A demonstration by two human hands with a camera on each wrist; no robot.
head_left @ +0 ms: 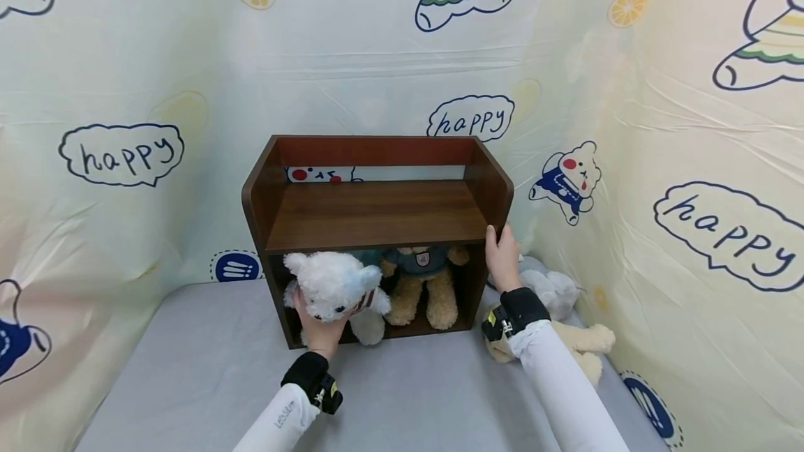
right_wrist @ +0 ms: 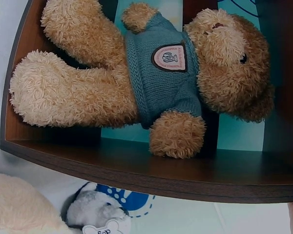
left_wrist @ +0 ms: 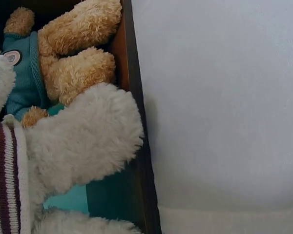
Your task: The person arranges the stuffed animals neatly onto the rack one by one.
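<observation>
A fluffy white teddy bear (head_left: pixel 333 277) in a striped knit top (left_wrist: pixel 10 180) is at the left of the lower compartment, leaning forward. My left hand (head_left: pixel 322 330) holds it from the front under its head, the fingers partly hidden by fur. My right hand (head_left: pixel 504 260) grips the right side panel of the brown wooden shelf (head_left: pixel 377 215). Beside the white bear, a tan teddy bear (right_wrist: pixel 171 87) in a teal sweater sits in the same compartment. In the head view the upper board hides most of its face.
Right of the shelf, a grey-and-white plush (head_left: pixel 553 291) and a cream plush (head_left: pixel 581 340) lie on the grey cloth surface (head_left: pixel 402 396), partly behind my right forearm. A printed curtain (head_left: pixel 352 75) hangs behind the shelf and along the right.
</observation>
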